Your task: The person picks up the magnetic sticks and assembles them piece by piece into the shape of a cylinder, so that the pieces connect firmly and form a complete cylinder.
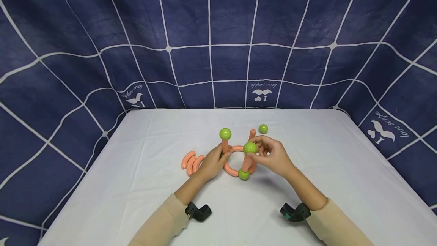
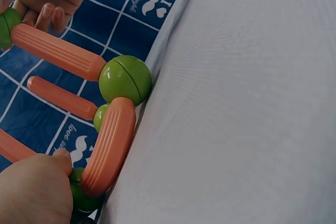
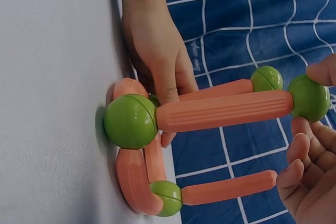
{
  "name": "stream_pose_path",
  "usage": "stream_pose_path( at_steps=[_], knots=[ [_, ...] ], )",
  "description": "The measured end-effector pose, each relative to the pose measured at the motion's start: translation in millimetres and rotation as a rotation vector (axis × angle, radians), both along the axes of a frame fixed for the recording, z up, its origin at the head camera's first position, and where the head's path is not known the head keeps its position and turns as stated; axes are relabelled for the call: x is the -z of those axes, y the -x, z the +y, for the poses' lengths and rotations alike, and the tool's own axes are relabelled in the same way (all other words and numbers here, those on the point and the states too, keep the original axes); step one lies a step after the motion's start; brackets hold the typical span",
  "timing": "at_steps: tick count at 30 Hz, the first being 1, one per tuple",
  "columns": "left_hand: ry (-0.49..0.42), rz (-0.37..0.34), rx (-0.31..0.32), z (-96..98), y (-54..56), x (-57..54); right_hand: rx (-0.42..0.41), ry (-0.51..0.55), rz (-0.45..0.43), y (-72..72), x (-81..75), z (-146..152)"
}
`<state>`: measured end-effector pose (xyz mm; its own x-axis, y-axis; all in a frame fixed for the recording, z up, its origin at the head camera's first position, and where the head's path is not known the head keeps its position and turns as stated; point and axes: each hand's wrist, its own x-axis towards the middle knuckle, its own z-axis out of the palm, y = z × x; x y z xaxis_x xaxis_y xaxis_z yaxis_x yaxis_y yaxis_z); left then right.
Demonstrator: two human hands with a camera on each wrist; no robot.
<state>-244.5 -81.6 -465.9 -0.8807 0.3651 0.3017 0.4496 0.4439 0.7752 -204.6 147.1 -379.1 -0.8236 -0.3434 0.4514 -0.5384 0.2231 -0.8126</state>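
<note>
A frame of orange rods and green balls stands on the table. Its base is a ring of curved rods joined by balls, one being the near base ball. Three straight rods rise from it; the far rod has a bare top, and another carries a ball. My left hand grips the ring's left base ball, mostly hidden by the fingers. With thumb and fingertips my right hand pinches the green ball on top of the near upright rod.
Several loose curved orange rods lie left of my left hand. Behind the frame, to the right, sits a loose green ball. A white cloth covers the table, and a blue checked curtain hangs around its back and sides.
</note>
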Motion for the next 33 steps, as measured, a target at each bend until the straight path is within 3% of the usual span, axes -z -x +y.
stream_pose_path(
  at_steps=[10,19,24,29,33],
  knots=[
    [0.007,0.002,-0.008,-0.6,-0.9,0.1,-0.009,-0.007,-0.031,-1.7,9.6,0],
    [0.001,0.007,-0.013,0.3,-1.2,0.9,-0.052,-0.160,-0.158,2.4,43.5,7],
    [0.008,0.024,-0.017,-0.1,-2.3,1.6,-0.117,-0.242,-0.131,5.6,60.9,8],
    [0.013,0.051,-0.091,-0.8,-3.9,1.8,-0.124,-0.268,-0.075,4.5,66.8,5],
    [-0.012,0.142,-0.160,-0.9,-5.0,0.9,-0.110,-0.275,-0.044,2.9,70.0,3]
  ],
)
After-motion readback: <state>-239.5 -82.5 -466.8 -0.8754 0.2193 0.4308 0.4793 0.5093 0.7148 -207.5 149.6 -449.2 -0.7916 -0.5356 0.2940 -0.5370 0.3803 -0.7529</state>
